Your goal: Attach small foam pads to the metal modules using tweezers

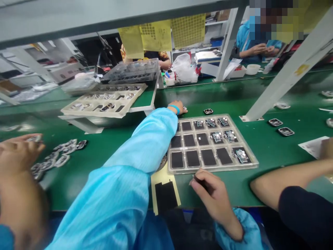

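My left hand (177, 106), wearing a blue wristband, reaches far across the green bench behind the clear tray. Its fingers close on what looks like a small watch case (185, 108), mostly covered by the hand. Another dark-faced watch case (208, 111) lies just to its right. The clear compartment tray (213, 169) has black pads, and several pockets on its right side hold small circuit boards (241, 155). Close to the tray's front edge, my right hand (212, 194) pinches a small thin piece (191, 180) too small to name.
Yellow paper with a black sheet (165, 195) lies at the bench's front edge. A cream tray of parts (104, 100) sits on a raised shelf. Co-workers' arms (288, 180) flank me. Loose watch cases (59, 152) lie left. A white post (281, 66) rises right.
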### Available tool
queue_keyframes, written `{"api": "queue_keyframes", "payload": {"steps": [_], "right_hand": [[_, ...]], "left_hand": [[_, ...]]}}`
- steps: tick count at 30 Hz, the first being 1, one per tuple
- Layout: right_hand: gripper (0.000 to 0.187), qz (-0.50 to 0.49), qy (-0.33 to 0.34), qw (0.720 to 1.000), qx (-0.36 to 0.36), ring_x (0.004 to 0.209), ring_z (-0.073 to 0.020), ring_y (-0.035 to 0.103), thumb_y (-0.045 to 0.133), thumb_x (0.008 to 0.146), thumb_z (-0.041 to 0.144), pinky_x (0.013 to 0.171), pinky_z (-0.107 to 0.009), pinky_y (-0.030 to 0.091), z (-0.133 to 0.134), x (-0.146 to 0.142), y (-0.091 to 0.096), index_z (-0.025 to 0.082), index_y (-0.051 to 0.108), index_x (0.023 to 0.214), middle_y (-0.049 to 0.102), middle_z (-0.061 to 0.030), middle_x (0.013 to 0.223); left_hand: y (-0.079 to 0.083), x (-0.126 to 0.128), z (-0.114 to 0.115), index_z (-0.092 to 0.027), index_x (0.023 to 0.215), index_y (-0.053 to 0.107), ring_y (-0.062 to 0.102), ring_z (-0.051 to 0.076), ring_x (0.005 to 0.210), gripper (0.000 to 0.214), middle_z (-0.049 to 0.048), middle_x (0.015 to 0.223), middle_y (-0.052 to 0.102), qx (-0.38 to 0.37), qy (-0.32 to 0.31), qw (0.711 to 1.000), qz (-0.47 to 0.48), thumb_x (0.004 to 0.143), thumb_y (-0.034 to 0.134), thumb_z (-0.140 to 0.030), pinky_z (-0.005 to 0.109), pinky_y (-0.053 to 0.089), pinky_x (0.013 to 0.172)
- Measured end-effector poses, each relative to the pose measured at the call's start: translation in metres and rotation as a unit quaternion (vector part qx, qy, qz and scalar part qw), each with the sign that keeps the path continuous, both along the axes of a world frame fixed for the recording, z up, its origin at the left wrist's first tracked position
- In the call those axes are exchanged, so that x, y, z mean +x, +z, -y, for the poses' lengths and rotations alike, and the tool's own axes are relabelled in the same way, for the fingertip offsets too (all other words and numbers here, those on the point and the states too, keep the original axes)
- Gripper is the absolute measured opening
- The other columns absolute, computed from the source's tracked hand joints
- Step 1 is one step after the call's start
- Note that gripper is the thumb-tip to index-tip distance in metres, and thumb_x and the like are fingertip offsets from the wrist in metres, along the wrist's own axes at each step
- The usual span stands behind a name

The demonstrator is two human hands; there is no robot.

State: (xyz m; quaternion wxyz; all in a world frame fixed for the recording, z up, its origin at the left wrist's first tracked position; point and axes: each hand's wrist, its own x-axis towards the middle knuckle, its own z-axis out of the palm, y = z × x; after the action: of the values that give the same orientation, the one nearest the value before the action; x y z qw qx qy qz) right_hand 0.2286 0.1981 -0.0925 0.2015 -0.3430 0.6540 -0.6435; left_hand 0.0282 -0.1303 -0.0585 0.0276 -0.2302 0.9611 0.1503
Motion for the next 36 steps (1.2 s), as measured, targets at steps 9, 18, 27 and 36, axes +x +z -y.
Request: {"api": "queue_keyframes", "payload": {"steps": [9,18,27,36], "right_hand": [[0.044,0.005,-0.034,0.997,-0.076,0.061,-0.0109,0.053,0.046,0.105,0.039,0.058,-0.025,0.04,-0.009,0.003,-0.009,0.016,0.07,0.076,0.056,-0.0034,0.063],[0.048,-0.002,-0.045,0.999,-0.022,0.065,-0.0112,0.057,0.048,0.104,0.047,0.061,-0.025,0.048,0.0,0.0,-0.01,0.017,0.073,0.078,0.061,-0.0058,0.073],[0.007,-0.175,-0.021,0.984,0.034,0.085,-0.0133,0.071,0.072,0.092,0.027,0.077,-0.025,0.057,0.014,-0.003,0.004,0.022,0.076,0.096,0.074,-0.0036,0.096],[0.011,-0.223,-0.082,0.969,0.062,0.083,-0.0137,0.072,0.076,0.09,0.029,0.067,-0.024,0.055,0.021,0.002,0.001,0.021,0.076,0.097,0.077,-0.0035,0.094]], "left_hand": [[0.027,0.092,-0.013,0.0,0.131,0.051,0.065,0.023,0.113,0.06,0.0173,0.119,0.066,0.144,-0.007,0.966,-0.214,0.084,0.078,-0.027,0.037,0.049,0.103],[0.016,0.337,-0.097,-0.019,0.127,0.057,0.069,0.018,0.104,0.065,0.0083,0.117,0.068,0.569,0.061,0.748,-0.337,0.07,0.087,-0.015,0.029,0.058,0.092],[-0.026,0.359,-0.14,-0.018,0.107,0.059,0.061,0.011,0.066,0.038,0.0043,0.086,0.066,0.62,0.127,0.715,-0.297,0.083,0.08,-0.038,0.021,0.052,0.057],[-0.047,0.36,-0.153,-0.023,0.111,0.067,0.054,0.012,0.06,0.022,0.0032,0.078,0.066,0.434,0.119,0.849,-0.277,0.095,0.064,-0.039,0.025,0.039,0.054]]}}
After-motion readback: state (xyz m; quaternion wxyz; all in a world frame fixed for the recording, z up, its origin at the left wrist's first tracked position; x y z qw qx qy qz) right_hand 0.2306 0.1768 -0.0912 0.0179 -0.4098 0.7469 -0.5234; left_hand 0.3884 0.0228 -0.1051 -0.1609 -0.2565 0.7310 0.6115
